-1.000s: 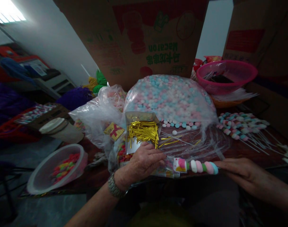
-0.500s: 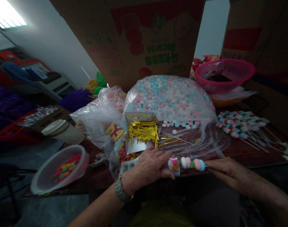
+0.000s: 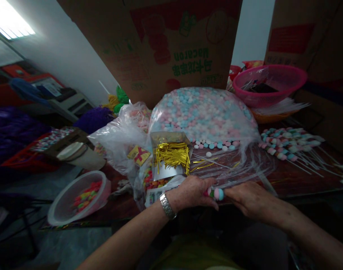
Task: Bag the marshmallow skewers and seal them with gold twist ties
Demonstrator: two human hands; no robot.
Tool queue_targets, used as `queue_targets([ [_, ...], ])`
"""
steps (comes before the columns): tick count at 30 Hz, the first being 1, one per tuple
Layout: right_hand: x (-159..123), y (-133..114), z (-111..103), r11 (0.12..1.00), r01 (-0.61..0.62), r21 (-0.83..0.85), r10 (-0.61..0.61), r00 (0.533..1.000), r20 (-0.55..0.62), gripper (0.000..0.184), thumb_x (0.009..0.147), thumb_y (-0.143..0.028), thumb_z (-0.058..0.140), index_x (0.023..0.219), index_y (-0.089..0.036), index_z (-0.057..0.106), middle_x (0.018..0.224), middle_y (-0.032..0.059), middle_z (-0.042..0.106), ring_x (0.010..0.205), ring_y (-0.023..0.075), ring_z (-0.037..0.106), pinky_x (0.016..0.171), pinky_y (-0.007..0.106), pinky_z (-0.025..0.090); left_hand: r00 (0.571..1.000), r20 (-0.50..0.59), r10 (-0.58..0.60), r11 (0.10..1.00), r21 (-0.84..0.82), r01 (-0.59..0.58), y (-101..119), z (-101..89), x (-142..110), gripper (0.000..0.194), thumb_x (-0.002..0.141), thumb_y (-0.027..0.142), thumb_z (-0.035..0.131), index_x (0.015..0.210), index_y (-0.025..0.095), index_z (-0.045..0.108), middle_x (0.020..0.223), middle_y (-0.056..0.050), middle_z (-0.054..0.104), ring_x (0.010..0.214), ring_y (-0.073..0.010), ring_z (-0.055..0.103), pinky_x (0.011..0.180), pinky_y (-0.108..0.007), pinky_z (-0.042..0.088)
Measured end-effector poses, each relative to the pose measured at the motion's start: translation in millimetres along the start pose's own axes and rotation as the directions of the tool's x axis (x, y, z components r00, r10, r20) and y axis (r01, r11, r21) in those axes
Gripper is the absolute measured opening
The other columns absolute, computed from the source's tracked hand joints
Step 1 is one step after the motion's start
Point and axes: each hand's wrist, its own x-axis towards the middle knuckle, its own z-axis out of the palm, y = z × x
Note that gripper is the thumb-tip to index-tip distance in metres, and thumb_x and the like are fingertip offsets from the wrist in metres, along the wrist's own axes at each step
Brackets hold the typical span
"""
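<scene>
Two hands meet over the front edge of the worktop (image 3: 300, 180). The left hand (image 3: 190, 193), a metal watch (image 3: 167, 206) on its wrist, curls closed around one marshmallow skewer (image 3: 215, 194), of which only pink and blue pieces show between the hands. The right hand (image 3: 252, 198) closes narrowly on the skewer's other side, just beside those pieces. Behind them sit one large clear plastic bag (image 3: 202, 116) packed with pink, blue and white marshmallow balls, one open packet of gold twist ties (image 3: 171, 157), one pink basket (image 3: 269, 84) holding something dark, and one round translucent tub (image 3: 78, 198) of colored candies.
</scene>
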Motion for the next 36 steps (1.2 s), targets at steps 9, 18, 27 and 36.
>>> queue_targets([
  [9,-8.4,13.5,18.0,0.979,0.128,0.159,-0.103,0.982,-0.157,0.024,0.093,-0.022,0.039,0.088,-0.019,0.063,0.077,0.0023,0.065,0.067,0.0135,0.057,0.06,0.024,0.038,0.986,0.12,-0.119,0.991,-0.053,0.126,-17.1,-16.0,-20.6,0.044,0.074,0.063,0.058,0.088,0.021,0.063,0.079,-0.002,0.068,0.068,-0.0167,0.062,0.056,-0.021,0.036],
  [18,-22.9,3.2,11.3,0.997,0.014,-0.078,-0.027,0.985,-0.17,0.026,0.093,-0.018,0.032,0.082,-0.019,0.056,0.067,0.0001,0.058,0.059,0.0145,0.055,0.054,0.028,0.027,0.956,-0.19,-0.221,0.918,0.29,0.27,-8.5,-9.1,-21.0,0.035,0.073,0.053,0.064,0.077,0.018,0.062,0.073,-0.007,0.067,0.071,-0.0255,0.063,0.07,-0.036,0.043],
  [27,-13.9,-6.3,3.2,0.988,-0.017,-0.153,-0.023,0.967,-0.254,0.018,0.087,-0.014,0.04,0.077,-0.02,0.054,0.064,-0.0013,0.058,0.056,0.0141,0.054,0.052,0.029,0.024,0.958,-0.235,-0.164,0.934,0.276,0.227,3.6,-12.2,-16.1,0.034,0.074,0.053,0.063,0.08,0.019,0.062,0.07,-0.004,0.067,0.066,-0.023,0.063,0.062,-0.032,0.043],
  [36,-22.7,-6.1,-1.3,0.857,0.116,-0.502,-0.339,0.861,-0.379,0.027,0.083,-0.005,0.041,0.093,-0.019,0.061,0.06,-0.0033,0.054,0.051,0.0159,0.05,0.052,0.031,0.025,0.917,-0.197,-0.348,0.893,0.23,0.388,6.6,-18.8,-23.4,0.052,0.069,0.068,0.057,0.076,0.018,0.066,0.069,-0.009,0.068,0.066,-0.0269,0.064,0.061,-0.034,0.043],
])
